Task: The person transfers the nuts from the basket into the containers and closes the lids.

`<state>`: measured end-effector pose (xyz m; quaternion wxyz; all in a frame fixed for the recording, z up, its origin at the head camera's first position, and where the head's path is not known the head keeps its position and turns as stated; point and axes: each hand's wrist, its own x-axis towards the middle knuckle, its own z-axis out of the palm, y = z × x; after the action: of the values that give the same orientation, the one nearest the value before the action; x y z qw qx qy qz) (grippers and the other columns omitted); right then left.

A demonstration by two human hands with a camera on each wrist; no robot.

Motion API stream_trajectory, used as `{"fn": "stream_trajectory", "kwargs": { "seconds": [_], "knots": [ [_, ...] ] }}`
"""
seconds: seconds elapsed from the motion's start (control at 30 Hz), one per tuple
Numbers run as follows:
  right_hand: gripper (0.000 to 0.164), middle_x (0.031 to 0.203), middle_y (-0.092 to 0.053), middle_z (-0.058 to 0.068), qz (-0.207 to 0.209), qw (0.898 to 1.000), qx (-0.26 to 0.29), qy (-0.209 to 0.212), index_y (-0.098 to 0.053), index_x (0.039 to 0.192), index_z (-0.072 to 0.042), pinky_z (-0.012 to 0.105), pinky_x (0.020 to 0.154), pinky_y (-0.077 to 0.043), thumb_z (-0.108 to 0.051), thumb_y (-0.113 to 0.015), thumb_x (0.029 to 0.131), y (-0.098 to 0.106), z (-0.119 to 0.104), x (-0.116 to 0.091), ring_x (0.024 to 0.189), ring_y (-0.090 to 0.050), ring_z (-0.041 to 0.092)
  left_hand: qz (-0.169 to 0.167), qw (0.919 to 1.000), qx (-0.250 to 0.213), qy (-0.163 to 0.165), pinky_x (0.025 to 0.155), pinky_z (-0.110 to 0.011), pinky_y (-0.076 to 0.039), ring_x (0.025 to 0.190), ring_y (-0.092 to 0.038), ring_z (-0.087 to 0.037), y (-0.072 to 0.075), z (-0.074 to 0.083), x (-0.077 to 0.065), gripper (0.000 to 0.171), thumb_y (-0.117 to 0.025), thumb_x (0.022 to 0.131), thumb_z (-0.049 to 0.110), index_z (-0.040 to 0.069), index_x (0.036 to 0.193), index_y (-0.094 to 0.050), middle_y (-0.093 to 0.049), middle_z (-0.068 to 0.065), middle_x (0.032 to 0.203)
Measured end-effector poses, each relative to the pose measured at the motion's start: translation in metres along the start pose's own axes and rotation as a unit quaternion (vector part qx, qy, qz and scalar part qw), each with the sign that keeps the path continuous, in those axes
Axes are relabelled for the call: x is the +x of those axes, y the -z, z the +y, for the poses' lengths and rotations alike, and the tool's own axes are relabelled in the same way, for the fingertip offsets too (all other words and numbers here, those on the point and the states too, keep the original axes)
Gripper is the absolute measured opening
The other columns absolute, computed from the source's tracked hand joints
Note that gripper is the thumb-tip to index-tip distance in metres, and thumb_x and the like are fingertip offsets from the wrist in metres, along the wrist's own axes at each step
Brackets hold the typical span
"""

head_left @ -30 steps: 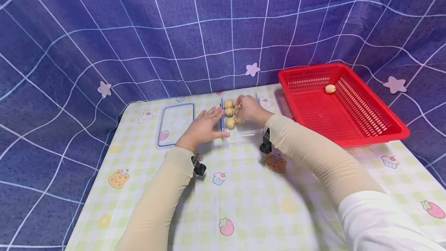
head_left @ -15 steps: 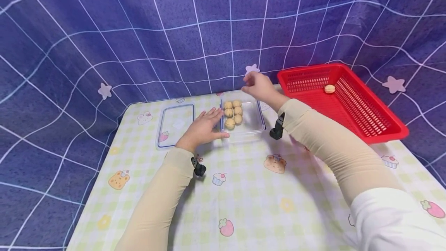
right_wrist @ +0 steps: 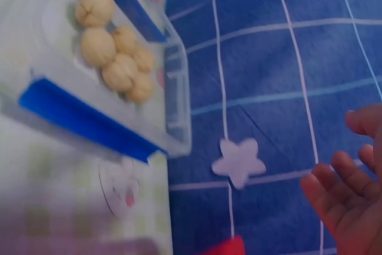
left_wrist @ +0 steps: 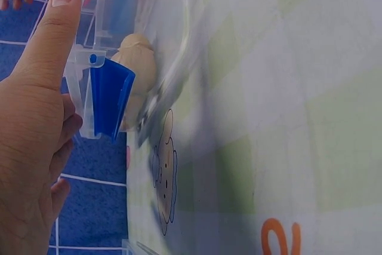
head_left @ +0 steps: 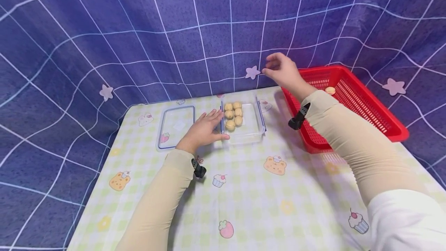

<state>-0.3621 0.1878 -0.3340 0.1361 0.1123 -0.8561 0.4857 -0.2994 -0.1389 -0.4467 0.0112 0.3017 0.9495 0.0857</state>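
Note:
A clear plastic food container (head_left: 251, 121) with blue side clips holds several walnuts (head_left: 238, 121) grouped along its left side. My left hand (head_left: 203, 130) rests at the container's left wall, fingers spread and straight. In the left wrist view its thumb lies along the rim, by a blue clip (left_wrist: 110, 97). My right hand (head_left: 283, 73) is up in the air between the container and the red basket (head_left: 303, 127), fingers loosely bent and holding nothing. One walnut (head_left: 330, 90) lies in the far part of the basket. The right forearm covers part of the basket.
The container's clear lid (head_left: 176, 127) with a blue seal lies flat on the table, left of the container. A patterned cloth (head_left: 244, 200) covers the table. A blue curtain (head_left: 216, 38) hangs right behind the table's back edge.
My right hand has come out of the container, where it was over the walnuts, and moved up and right toward the basket. A second column of walnuts now shows. The left hand stays put.

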Motion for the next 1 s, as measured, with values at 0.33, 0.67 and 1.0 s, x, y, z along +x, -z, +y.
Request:
{"fn": "stream_trajectory", "kwargs": {
  "seconds": [0.33, 0.67, 1.0],
  "knots": [
    [0.055, 0.136, -0.062, 0.020, 0.049, 0.997, -0.032, -0.052, -0.052, 0.139, -0.003, 0.031, 0.098, -0.052, -0.025, -0.071, 0.093, 0.056, 0.022, -0.002, 0.124, -0.060, 0.029, -0.003, 0.9999, 0.011, 0.004, 0.127, -0.047, -0.008, 0.155, -0.014, -0.024, -0.001, 0.001, -0.001, 0.100, -0.061, 0.088, 0.070, 0.007, 0.159, -0.030, -0.026, -0.011, 0.166],
    [0.063, 0.145, -0.056, 0.018, 0.085, 0.988, -0.068, -0.112, -0.049, 0.145, -0.007, 0.019, 0.084, -0.047, -0.036, -0.069, 0.093, 0.097, 0.067, 0.002, 0.125, -0.057, 0.025, -0.006, 0.9998, 0.017, 0.009, 0.127, -0.045, -0.005, 0.155, -0.013, -0.023, 0.003, 0.000, -0.003, 0.100, -0.061, 0.087, 0.071, 0.009, 0.159, -0.030, -0.025, -0.007, 0.166],
    [0.067, 0.141, -0.053, 0.027, 0.083, 0.981, -0.086, -0.151, -0.046, 0.145, 0.005, 0.028, 0.100, -0.044, -0.038, -0.062, 0.096, 0.119, 0.122, -0.010, 0.114, -0.055, 0.020, -0.004, 0.9999, 0.012, -0.001, 0.126, -0.048, -0.010, 0.155, -0.015, -0.024, 0.005, 0.003, -0.004, 0.099, -0.062, 0.087, 0.069, 0.007, 0.158, -0.032, -0.028, -0.008, 0.164]
  ]
}}
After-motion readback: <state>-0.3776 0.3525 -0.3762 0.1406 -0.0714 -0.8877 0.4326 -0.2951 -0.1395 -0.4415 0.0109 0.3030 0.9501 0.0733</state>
